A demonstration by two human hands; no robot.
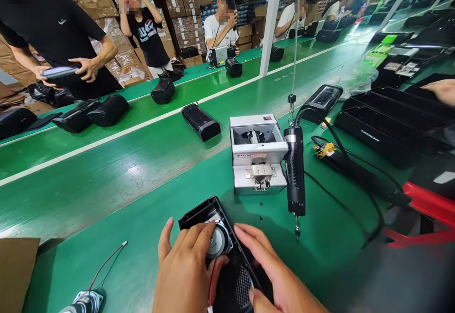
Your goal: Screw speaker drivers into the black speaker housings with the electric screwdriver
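While the speaker shell lies open-side up on the near edge of the green bench, both hands sit on it. Left hand has fingers curled over the round driver set in the shell, pressing on its rim, red wire running under the palm. Right hand lies flat along the shell's right edge, fingers spread, touching but not clamped. Hands are apart, driver between them.

Just right of the shell, a black electric screwdriver hangs upright from a cord, tip near the bench. Beyond it stands a white screw feeder. Right of that, black cables and stacked black trays. Near left, a loose red-and-white wire and a cardboard corner.

Farther off, a black speaker lies on the conveyor, more black units along the far lane. Across it, a person in black holds a dark flat part; others stand or sit farther along, cartons stacked behind.
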